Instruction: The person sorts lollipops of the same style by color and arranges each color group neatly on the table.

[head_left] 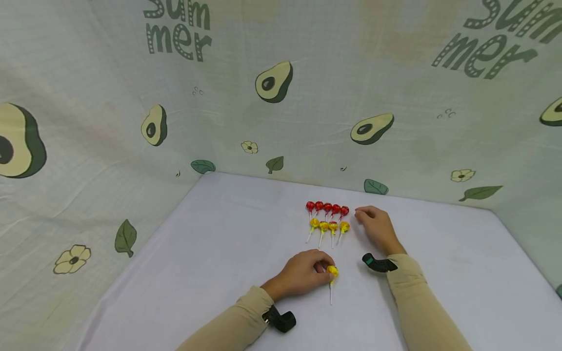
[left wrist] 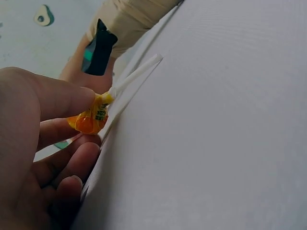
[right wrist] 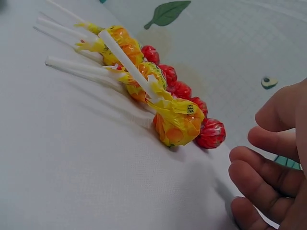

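Observation:
Between thumb and fingers my left hand (head_left: 306,273) pinches a yellow lollipop (left wrist: 92,116) by its wrapped head, close over the white table; its white stick points toward me in the head view. My right hand (head_left: 377,227) holds nothing, its fingers loosely bent just right of the lollipop rows. Several red lollipops (head_left: 327,207) lie side by side in the far row. In front of them is a row of several yellow lollipops (right wrist: 178,122), sticks toward me. In the right wrist view, the right fingertips (right wrist: 241,171) are near the end red lollipop (right wrist: 211,133).
A white cloth covers the table (head_left: 219,234). Behind it and at the sides hangs a pale curtain (head_left: 316,126) printed with avocados, leaves and lettering. A black camera mount sits on each wrist, the right one (head_left: 378,263) next to the sleeve cuff.

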